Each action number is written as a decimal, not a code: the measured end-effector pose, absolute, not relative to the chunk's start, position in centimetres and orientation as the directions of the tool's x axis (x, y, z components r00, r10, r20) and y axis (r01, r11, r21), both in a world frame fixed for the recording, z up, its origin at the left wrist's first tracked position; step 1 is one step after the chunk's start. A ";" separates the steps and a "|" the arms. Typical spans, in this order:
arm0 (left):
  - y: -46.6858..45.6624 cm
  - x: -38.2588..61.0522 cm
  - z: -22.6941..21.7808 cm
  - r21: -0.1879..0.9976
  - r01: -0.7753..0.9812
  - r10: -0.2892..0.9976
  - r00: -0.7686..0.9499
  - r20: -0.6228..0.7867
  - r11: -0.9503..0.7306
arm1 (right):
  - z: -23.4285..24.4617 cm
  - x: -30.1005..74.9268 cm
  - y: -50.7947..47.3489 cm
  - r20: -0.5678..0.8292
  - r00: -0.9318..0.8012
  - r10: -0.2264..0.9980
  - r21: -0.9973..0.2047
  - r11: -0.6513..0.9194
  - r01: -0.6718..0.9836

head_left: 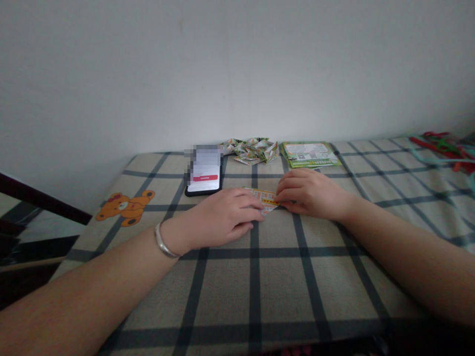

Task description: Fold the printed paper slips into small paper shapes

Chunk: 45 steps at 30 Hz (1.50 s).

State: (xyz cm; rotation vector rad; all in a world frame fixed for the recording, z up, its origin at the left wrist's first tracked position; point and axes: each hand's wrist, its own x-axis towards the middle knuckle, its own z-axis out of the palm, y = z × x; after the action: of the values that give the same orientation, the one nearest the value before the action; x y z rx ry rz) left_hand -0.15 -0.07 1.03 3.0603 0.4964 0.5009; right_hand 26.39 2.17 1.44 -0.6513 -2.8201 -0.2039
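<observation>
Broad tablecloth (226, 291) separates paper (269, 197) from near edge (315, 340).

No lettering can be read on the paper (269, 199), green sheets (310, 150) or phone (205, 165).

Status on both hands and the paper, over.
Left hand over printed paper, right hand at its right end. Paper partly covered. Phone close beyond left hand.
</observation>
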 end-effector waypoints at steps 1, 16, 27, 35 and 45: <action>-0.1 -0.2 1.1 0.069 0.313 0.318 0.898 0.305 -0.947 | 1.5 26.3 2.0 0.241 -0.882 0.406 0.124 0.888 0.442; -0.2 0.0 1.1 0.230 0.374 0.433 0.840 0.326 -0.899 | 1.8 25.4 1.1 0.271 -0.849 0.454 0.256 0.816 0.518; -0.7 0.4 1.6 0.050 0.559 0.532 0.751 0.390 -0.827 | 2.3 23.6 -0.1 0.436 -0.794 0.425 0.192 0.817 0.543; -0.9 0.5 1.9 -0.053 0.611 0.533 0.726 0.435 -0.790 | 2.2 23.2 -0.3 0.470 -0.772 0.427 -0.021 0.880 0.474; -0.7 0.3 1.4 0.134 0.580 0.555 0.646 0.524 -0.803 | 1.7 23.7 0.7 0.460 -0.751 0.474 -0.134 0.873 0.469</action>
State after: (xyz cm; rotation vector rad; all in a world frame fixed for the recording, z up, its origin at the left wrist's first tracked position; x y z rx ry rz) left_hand 0.28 -0.68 1.43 2.8918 0.9976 0.8959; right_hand 23.67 0.67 1.65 -0.6867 -2.5514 0.0145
